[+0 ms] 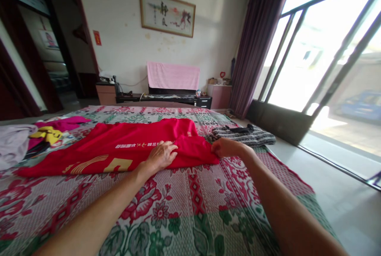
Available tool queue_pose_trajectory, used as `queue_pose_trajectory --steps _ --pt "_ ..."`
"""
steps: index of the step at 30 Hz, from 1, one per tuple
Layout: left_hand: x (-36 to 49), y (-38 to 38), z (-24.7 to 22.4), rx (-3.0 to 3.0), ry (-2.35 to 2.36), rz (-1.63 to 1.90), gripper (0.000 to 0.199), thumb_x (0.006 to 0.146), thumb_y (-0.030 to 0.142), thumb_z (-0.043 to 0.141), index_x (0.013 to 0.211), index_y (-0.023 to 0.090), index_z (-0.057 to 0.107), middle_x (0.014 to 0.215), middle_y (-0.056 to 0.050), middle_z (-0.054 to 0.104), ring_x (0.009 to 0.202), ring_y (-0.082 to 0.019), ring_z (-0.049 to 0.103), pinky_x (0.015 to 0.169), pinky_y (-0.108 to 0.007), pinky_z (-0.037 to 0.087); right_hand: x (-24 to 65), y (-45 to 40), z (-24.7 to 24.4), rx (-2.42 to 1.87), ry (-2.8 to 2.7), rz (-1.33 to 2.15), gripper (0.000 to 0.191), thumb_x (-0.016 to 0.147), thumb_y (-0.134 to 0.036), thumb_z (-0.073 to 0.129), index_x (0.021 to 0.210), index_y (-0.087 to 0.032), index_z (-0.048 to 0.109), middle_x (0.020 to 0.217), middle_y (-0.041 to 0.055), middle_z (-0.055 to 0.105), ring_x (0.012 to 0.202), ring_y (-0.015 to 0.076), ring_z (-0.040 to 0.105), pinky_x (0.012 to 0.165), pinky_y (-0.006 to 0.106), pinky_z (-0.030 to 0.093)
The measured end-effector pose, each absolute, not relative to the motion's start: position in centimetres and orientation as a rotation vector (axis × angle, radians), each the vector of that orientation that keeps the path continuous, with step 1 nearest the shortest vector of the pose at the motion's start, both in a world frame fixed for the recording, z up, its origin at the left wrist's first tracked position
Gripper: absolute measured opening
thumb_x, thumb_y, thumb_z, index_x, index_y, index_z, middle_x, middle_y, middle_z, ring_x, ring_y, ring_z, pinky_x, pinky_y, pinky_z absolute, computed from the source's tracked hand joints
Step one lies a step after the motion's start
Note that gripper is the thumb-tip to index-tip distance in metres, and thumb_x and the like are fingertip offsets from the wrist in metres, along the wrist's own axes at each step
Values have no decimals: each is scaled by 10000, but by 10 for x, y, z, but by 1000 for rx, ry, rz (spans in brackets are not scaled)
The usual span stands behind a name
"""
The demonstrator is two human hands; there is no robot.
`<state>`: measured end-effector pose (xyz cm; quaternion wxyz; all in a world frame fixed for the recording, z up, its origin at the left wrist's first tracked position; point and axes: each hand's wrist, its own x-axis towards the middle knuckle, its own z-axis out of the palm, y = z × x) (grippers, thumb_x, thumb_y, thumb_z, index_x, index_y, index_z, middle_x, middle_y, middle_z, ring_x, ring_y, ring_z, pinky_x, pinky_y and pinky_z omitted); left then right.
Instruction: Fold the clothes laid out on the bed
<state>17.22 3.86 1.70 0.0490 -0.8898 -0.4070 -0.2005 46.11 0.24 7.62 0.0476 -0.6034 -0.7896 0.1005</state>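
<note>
A red garment [98,141] with gold and white print lies spread across the patterned bedcover [178,200], one part folded over at its right end. My left hand [162,155] rests on top of the cloth near that fold, fingers lightly spread and bent. At the right edge of the red fabric, my right hand [222,147] pinches the cloth between thumb and fingers.
Grey and black striped clothing [256,136] lies beyond my right hand. Pink, yellow and pale clothes [50,135] are heaped at the left. Behind stand a low black cabinet [204,101] and a pink-draped screen [174,76]; a glass door is at right.
</note>
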Motion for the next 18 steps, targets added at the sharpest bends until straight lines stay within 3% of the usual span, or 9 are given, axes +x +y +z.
queue_pose_trajectory --steps 5,11,18 --pt "172 37 16 -2707 -1202 -650 246 875 256 498 1002 209 704 1032 -97 674 991 -219 609 919 -362 432 465 2 83 -1993 -2433 544 228 650 -99 524 715 -181 727 616 -26 658 539 90 534 509 193 368" --pt "172 39 17 -2725 -1211 -651 224 865 254 515 924 180 718 1000 -107 687 975 -235 617 899 -371 441 449 6 76 -1843 -2260 128 289 703 -115 503 827 -204 748 770 -5 716 712 122 614 646 198 398" --pt "174 42 15 -2712 -1225 -703 187 828 218 564 915 158 718 990 -94 694 970 -226 623 913 -358 445 425 15 58 -2067 -2004 -96 355 845 -309 438 760 -158 747 687 85 699 677 163 630 607 233 382"
